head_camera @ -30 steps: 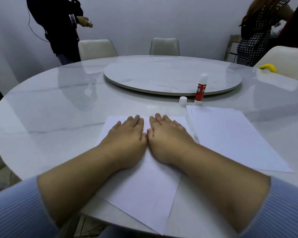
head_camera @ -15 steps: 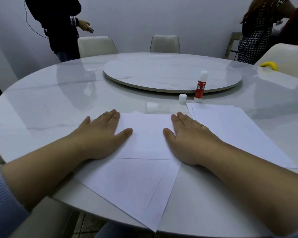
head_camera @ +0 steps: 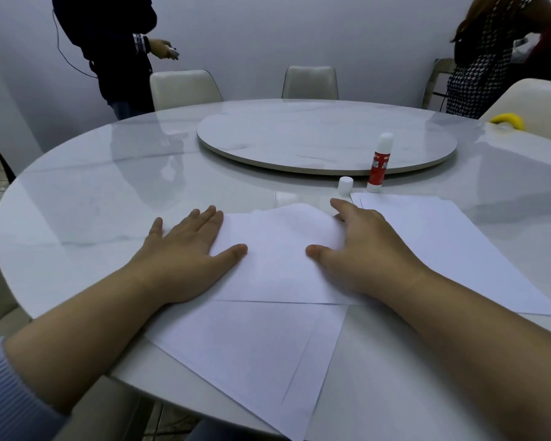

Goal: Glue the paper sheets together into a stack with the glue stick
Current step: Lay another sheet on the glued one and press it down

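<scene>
A red-and-white glue stick is standing upright at right of centre, its long axis vertical and its uncapped white top pointing up; white lettering running up the red body is reading "GLUE STICK", with a smaller mark above it too blurred to read. Its white cap is sitting just beside it to the left, on the round marble-patterned surface.

In the lower centre, glued paper sheets are lying overlapped and askew: the lower sheet is running its long axis diagonally toward the bottom edge of the frame and overhanging the surface's near rim, while the upper sheet is lying squarer, its far edge lifting slightly. The left hand is resting flat, fingers spread, on the left margin of the upper sheet. The right hand is pressing the right margin, fingers extended and relaxed, with the fingertips at the far right corner.

A separate pile of loose sheets is lying at right, long axis running from the glue stick toward the lower right. A raised turntable is occupying the middle of the surface. Two people are standing at upper left and upper right.
</scene>
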The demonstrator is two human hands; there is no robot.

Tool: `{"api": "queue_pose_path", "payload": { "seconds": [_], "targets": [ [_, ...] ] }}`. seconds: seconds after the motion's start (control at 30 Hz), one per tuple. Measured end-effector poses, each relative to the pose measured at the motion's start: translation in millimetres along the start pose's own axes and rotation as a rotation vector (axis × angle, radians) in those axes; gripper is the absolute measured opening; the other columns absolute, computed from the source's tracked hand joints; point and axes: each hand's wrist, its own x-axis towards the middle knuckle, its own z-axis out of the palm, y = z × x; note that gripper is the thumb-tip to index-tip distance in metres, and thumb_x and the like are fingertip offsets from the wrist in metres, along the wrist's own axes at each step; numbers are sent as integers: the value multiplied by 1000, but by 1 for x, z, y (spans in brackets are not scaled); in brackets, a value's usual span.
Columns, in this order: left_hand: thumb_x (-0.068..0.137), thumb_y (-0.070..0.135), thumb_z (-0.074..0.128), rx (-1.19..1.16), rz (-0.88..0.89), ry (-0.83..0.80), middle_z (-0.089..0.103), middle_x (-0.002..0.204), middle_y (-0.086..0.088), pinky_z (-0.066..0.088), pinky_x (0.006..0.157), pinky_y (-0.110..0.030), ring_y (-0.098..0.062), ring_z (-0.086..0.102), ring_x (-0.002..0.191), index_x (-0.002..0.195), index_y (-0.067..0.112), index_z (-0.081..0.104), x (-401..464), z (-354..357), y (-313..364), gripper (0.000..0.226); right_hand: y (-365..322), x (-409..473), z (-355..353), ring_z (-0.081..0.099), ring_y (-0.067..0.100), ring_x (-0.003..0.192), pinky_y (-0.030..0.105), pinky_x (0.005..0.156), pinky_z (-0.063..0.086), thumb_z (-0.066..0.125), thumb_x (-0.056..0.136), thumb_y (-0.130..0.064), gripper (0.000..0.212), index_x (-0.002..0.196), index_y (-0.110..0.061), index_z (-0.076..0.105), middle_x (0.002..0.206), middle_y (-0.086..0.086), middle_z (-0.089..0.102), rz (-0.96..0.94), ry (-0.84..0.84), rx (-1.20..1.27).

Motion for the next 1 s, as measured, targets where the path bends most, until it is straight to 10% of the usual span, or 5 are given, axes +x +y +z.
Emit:
{"api": "queue_pose_path", "payload": {
  "seconds": [0.27,0.43,0.6,0.87,1.0],
  "targets": [
    [84,69,19,-26,-11,40,-7,159,13,-6,119,-40,-5,-10,145,151,30,-2,0,1,-2,80,0,-11,-6,50,5,68,17,63,39,62,84,-13,50,123,-43,48,81,-6,52,-174,236,259],
    [90,62,21,-244,-13,101,1,159,13,-4,119,-32,-4,-4,145,151,28,4,-1,-2,-3,72,8,-6,-19,63,16,88,26,84,51,64,85,-11,40,104,-46,64,101,-6,66,-149,201,483],
    [100,40,22,-786,-130,365,34,152,4,14,110,-19,-13,29,140,144,19,34,1,-8,-12,51,14,-4,-38,66,12,73,25,76,56,72,79,-7,18,72,-24,74,73,-9,75,-18,280,791],
    [91,37,51,-631,-28,306,46,140,6,33,87,-18,-6,44,122,132,25,49,-3,-6,-7,43,-10,10,-76,73,15,72,22,55,56,50,89,8,32,115,-6,63,102,8,71,31,335,1363],
    [76,58,55,-422,176,160,27,147,28,17,114,-24,5,18,140,134,43,43,-3,-3,-10,61,-44,42,-60,64,23,88,24,62,59,46,86,15,46,128,-3,50,119,13,56,64,230,1300]
  ]
}}
